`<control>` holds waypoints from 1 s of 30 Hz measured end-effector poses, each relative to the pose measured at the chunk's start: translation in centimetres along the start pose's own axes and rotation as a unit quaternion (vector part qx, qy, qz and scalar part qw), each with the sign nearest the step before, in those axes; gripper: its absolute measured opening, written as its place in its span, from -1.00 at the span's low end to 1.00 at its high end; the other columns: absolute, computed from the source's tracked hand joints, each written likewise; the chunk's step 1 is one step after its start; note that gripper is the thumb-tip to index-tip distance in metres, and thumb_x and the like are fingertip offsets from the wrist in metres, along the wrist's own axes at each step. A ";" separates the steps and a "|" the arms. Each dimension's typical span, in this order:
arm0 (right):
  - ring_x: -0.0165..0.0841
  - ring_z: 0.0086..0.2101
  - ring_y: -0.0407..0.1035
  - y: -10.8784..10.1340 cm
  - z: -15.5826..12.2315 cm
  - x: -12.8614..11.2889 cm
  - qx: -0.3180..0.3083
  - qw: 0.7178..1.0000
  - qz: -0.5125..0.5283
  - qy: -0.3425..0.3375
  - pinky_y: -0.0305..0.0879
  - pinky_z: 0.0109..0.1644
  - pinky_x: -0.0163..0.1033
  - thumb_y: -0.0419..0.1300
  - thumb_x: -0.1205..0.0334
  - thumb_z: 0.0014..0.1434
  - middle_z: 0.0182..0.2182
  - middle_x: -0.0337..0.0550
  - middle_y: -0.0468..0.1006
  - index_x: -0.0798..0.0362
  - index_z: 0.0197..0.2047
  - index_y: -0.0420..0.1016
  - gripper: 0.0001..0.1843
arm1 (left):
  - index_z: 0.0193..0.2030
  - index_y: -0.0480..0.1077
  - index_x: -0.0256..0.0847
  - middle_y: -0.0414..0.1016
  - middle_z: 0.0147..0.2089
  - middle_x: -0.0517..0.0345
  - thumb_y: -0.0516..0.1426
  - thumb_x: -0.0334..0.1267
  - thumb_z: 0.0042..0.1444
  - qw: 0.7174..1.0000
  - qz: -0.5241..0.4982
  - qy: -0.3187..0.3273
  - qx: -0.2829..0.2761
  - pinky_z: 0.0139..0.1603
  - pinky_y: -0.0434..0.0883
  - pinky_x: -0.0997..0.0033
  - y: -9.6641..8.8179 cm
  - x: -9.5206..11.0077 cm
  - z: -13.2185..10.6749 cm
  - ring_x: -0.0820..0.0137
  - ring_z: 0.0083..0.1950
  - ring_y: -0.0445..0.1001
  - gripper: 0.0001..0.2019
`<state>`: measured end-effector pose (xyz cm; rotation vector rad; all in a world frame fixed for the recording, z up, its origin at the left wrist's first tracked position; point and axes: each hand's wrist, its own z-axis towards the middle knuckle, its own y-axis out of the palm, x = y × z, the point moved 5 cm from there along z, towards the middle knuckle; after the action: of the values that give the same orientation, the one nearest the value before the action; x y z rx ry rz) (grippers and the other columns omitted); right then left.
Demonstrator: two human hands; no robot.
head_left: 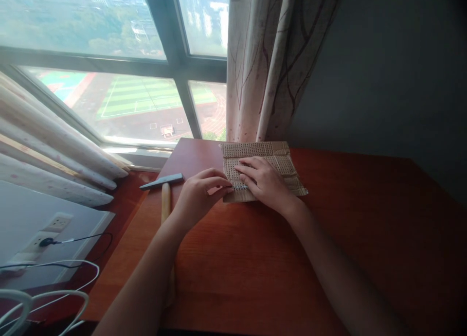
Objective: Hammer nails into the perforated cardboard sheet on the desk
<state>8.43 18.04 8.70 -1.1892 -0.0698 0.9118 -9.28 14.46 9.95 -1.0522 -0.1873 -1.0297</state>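
A creased brown cardboard sheet point(255, 150) covered in rows of small dark holes lies at the far side of the wooden table. At its near left part, my left hand point(204, 192) has thumb and fingertips pinched together; whatever is between them is too small to make out. Just right of those fingertips runs a short row of small whitish-blue bits point(240, 186) on the cardboard. My right hand point(264, 180) lies over the sheet with its fingers stretched out and apart, covering part of the holes. Left of my left hand rests a hammer point(166, 197) with a pale wooden handle, partly hidden by my forearm.
The reddish-brown table point(233, 258) reaches toward me and to the right. Beyond it are a window point(178, 66) and a patterned curtain point(251, 59). At the lower left, white cables point(85, 297) hang near a wall socket point(60, 221) with a black plug.
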 end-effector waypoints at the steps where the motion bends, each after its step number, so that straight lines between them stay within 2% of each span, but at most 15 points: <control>1: -0.16 0.14 0.33 0.0 0.0 0.0 0.000 1.000 0.000 -0.001 0.29 0.26 0.03 0.07 0.18 0.41 0.15 -0.04 0.53 0.01 0.14 0.59 -0.64 | -0.33 0.58 -0.18 0.58 -0.27 0.14 0.29 -0.31 0.17 1.000 -0.002 0.000 0.007 -0.24 0.45 0.46 0.0 0.1 0.0 0.45 -0.30 0.53 -0.95; 8: -0.16 0.14 0.32 0.1 0.0 0.1 -0.004 1.000 -0.001 -0.003 0.28 0.25 0.04 0.08 0.17 0.41 0.14 -0.05 0.54 -0.03 0.14 0.59 -0.65 | -0.34 0.58 -0.19 0.60 -0.28 0.14 0.32 -0.29 0.14 0.996 -0.024 -0.036 0.082 -0.40 0.42 0.52 -0.9 0.8 0.4 0.52 -0.40 0.46 -0.93; 12: -0.15 0.14 0.32 0.2 0.1 0.1 -0.006 1.000 -0.003 -0.003 0.27 0.26 0.04 0.07 0.18 0.42 0.16 -0.05 0.53 0.00 0.15 0.58 -0.64 | -0.31 0.58 -0.20 0.65 -0.25 0.11 0.29 -0.30 0.17 0.993 -0.061 -0.047 0.091 -0.27 0.50 0.48 -0.8 1.1 0.3 0.45 -0.29 0.56 -0.95; 15: -0.15 0.14 0.31 0.2 0.1 0.2 -0.012 1.000 -0.003 -0.003 0.27 0.26 0.04 0.06 0.18 0.41 0.16 -0.05 0.53 -0.01 0.16 0.58 -0.63 | -0.28 0.59 -0.19 0.68 -0.26 0.10 0.28 -0.26 0.18 0.989 -0.077 -0.086 0.092 -0.19 0.53 0.40 -0.5 0.7 0.1 0.41 -0.26 0.58 -0.93; 21: -0.16 0.15 0.30 0.3 0.0 0.2 -0.011 1.000 -0.005 0.002 0.26 0.26 0.03 0.05 0.19 0.42 0.16 -0.07 0.52 -0.05 0.16 0.58 -0.63 | -0.25 0.58 -0.22 0.67 -0.26 0.07 0.29 -0.12 0.16 0.957 -0.127 -0.155 0.210 -0.25 0.54 0.41 -2.3 -0.7 -0.3 0.40 -0.29 0.58 -0.81; 23: -0.16 0.15 0.31 0.3 0.0 0.3 -0.012 1.000 -0.001 0.004 0.26 0.25 0.02 0.05 0.20 0.42 0.16 -0.07 0.52 -0.06 0.16 0.58 -0.63 | -0.28 0.57 -0.22 0.65 -0.31 0.10 0.30 -0.11 0.14 0.962 -0.105 -0.166 0.191 -0.28 0.51 0.42 -2.9 -1.2 -0.3 0.41 -0.33 0.56 -0.80; 25: -0.17 0.15 0.31 0.4 0.0 0.3 -0.013 1.000 0.002 0.006 0.26 0.25 0.02 0.04 0.22 0.42 0.17 -0.07 0.52 -0.06 0.16 0.58 -0.63 | -0.30 0.57 -0.21 0.63 -0.37 0.14 0.29 -0.11 0.14 0.975 -0.053 -0.169 0.136 -0.32 0.47 0.43 -3.2 -1.9 -0.5 0.42 -0.39 0.52 -0.80; 28: -0.16 0.15 0.31 0.4 0.1 0.4 -0.014 1.000 0.004 0.006 0.27 0.24 0.02 0.02 0.24 0.42 0.16 -0.07 0.52 -0.05 0.16 0.58 -0.62 | -0.28 0.58 -0.17 0.60 -0.41 0.17 0.24 -0.11 0.18 0.984 0.088 -0.152 0.041 -0.39 0.34 0.43 -3.4 -3.0 -1.5 0.45 -0.47 0.42 -0.82; 30: -0.16 0.15 0.31 0.4 0.1 0.4 -0.011 1.000 0.003 0.006 0.27 0.24 0.03 0.02 0.24 0.42 0.16 -0.06 0.53 -0.05 0.16 0.58 -0.62 | -0.27 0.59 -0.13 0.60 -0.39 0.16 0.22 -0.14 0.20 0.971 0.188 -0.148 -0.020 -0.39 0.28 0.41 -3.2 -3.6 -2.5 0.43 -0.45 0.43 -0.84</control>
<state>8.40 18.40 8.27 -1.2159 -0.0668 0.9115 -14.54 14.35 8.51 -1.2211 -0.1990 -0.5351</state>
